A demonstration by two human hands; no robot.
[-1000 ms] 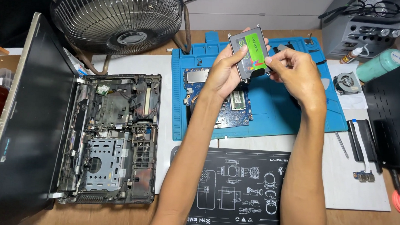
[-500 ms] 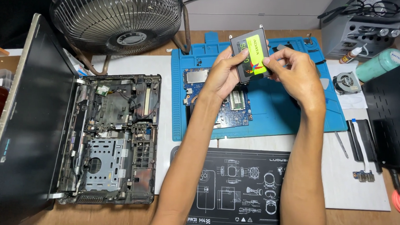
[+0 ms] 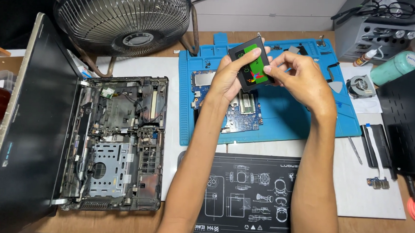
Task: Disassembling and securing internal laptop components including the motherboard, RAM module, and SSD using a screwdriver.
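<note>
Drive (image 3: 252, 66) was pinched by both hands, left (image 3: 229, 78) and right (image 3: 299, 75), above the circuit board (image 3: 238, 111); a slipping fingertip grip could probably drop it onto that board.

Black drive (image 3: 251, 67) with green label, over blue mat (image 3: 305, 121).

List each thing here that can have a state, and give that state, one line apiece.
Drive: held up off the mat by both hands.
Left hand: gripping the drive's left edge.
Right hand: pinching the drive's right edge.
Laptop: open, stripped, innards bare.
Board: out, lying on the blue mat.
Fan: blades look still.
</note>
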